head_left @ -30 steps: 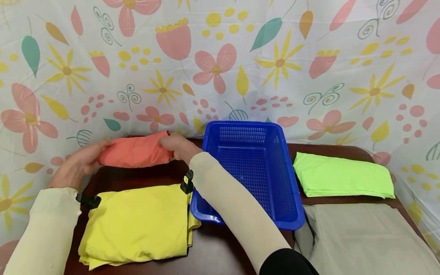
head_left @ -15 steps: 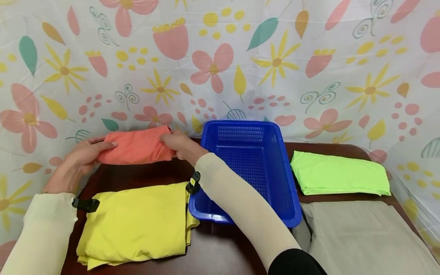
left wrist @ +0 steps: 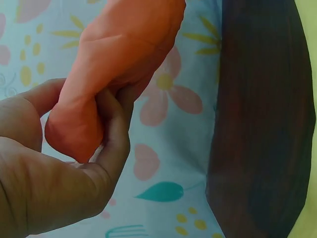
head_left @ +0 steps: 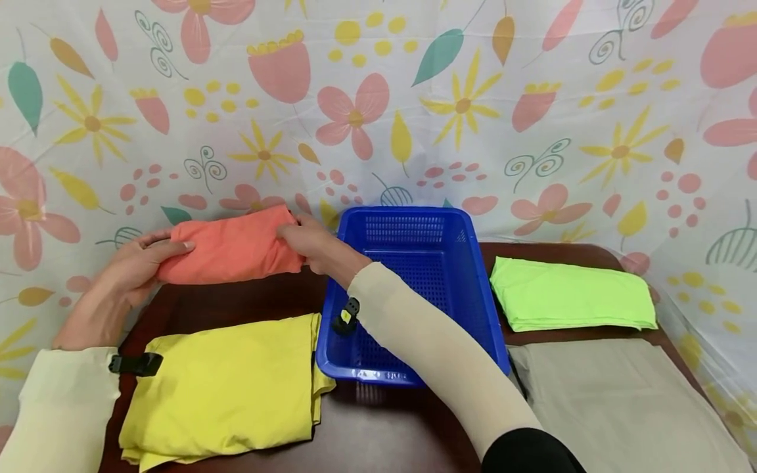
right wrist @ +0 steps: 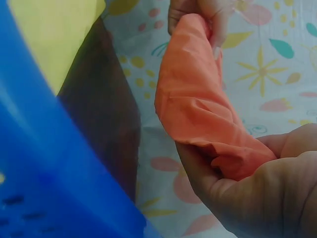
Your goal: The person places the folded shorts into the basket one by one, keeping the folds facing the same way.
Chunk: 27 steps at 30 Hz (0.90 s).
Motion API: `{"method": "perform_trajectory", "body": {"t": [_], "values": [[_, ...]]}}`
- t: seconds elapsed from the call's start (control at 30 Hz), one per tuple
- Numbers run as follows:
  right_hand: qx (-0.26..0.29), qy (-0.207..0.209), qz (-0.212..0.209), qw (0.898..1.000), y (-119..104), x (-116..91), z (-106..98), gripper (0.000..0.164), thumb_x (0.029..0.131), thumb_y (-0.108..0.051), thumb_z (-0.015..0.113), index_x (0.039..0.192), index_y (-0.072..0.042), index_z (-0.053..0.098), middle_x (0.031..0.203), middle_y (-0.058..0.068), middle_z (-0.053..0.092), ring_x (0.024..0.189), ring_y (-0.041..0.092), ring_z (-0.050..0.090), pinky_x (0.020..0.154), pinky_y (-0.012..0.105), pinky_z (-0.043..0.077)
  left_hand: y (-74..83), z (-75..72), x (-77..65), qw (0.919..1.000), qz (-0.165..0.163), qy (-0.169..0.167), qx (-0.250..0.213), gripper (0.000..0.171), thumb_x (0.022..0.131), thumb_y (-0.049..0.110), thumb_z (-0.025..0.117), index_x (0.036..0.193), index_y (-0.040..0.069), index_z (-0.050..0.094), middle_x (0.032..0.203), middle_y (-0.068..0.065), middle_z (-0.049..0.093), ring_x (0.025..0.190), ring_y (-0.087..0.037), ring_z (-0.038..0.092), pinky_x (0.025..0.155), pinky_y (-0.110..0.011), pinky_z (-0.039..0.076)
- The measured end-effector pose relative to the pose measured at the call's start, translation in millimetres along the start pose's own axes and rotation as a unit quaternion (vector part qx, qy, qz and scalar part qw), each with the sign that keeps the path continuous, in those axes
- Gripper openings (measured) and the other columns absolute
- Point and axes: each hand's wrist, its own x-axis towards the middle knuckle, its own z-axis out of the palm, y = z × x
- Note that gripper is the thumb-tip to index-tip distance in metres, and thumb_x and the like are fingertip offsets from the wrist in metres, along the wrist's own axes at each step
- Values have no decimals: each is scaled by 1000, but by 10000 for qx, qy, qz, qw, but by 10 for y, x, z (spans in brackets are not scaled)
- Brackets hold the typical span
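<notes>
A folded orange-coral cloth is held up over the back left of the table, a hand at each end. My left hand grips its left end, thumb on the near side; in the left wrist view the fingers curl round that end of the cloth. At the other end my right hand pinches the cloth, and the right wrist view shows its thumb and fingers around the bunched fabric. Below the held cloth lies a folded yellow cloth. My right forearm crosses over a blue plastic basket.
Right of the basket lies a folded bright green cloth, with a grey-beige cloth in front of it. All rest on a dark brown wooden table. Behind hangs a white floral curtain, close to the table's back edge.
Both hands have lifted the orange-coral cloth slightly, its right end rising higher. The left thumb has come onto its near side. The head view has shifted a little to the right.
</notes>
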Motion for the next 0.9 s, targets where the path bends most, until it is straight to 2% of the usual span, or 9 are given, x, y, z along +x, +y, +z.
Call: {"method": "perform_trajectory", "body": {"t": [0.03, 0.17, 0.3, 0.43, 0.57, 0.73, 0.9], "values": [[-31, 2, -6, 10000, -17, -31, -19, 18, 108, -16, 56, 124, -9, 58, 98, 7, 62, 76, 22, 62, 67, 35, 54, 11, 24, -18, 10000, 46, -13, -69, 37, 101, 25, 76, 128, 20, 51, 95, 13, 72, 78, -8, 72, 69, -24, 62], [-32, 46, -14, 10000, -62, -121, -86, 15, 108, -16, 57, 122, -9, 58, 97, 6, 62, 76, 21, 63, 69, 35, 55, 59, 135, -68, 9996, 152, -57, -223, 40, 101, 23, 76, 131, 21, 50, 98, 12, 73, 80, -8, 73, 70, -24, 62], [-26, 51, -163, 9999, -77, -192, -166, 10, 107, -15, 57, 112, -6, 60, 90, 6, 62, 70, 22, 62, 62, 33, 52, 99, 246, -103, 9995, 186, -34, -251, 54, 99, 23, 78, 142, 19, 46, 100, 13, 73, 82, -8, 73, 72, -24, 63], [-103, 93, -227, 9996, -86, -285, -241, 12, 107, -16, 57, 115, -8, 60, 92, 6, 62, 70, 21, 62, 61, 31, 52, 128, 328, -129, 9995, 211, -66, -236, 70, 99, 24, 79, 153, 15, 36, 102, 15, 74, 84, -8, 74, 73, -24, 63], [-178, 81, -266, 9995, -94, -387, -311, 16, 108, -17, 56, 120, -7, 57, 99, 6, 61, 75, 19, 62, 65, 30, 53, 145, 398, -153, 9990, 291, -162, -293, 75, 99, 21, 78, 158, 13, 32, 105, 15, 75, 84, -8, 74, 73, -24, 63], [-296, 127, -403, 9987, -109, -509, -406, 24, 108, -17, 55, 130, -6, 57, 105, 7, 62, 81, 19, 64, 68, 29, 54, 179, 503, -193, 9973, 482, -318, -458, 73, 100, 17, 77, 157, 13, 32, 110, 15, 76, 87, -8, 75, 74, -24, 63], [-352, 173, -440, 9983, -105, -598, -491, 28, 110, -19, 54, 135, -6, 57, 107, 8, 63, 84, 20, 65, 70, 29, 55, 222, 607, -232, 9949, 668, -485, -573, 58, 100, 14, 76, 146, 17, 41, 111, 12, 76, 88, -9, 75, 73, -24, 63]]}}
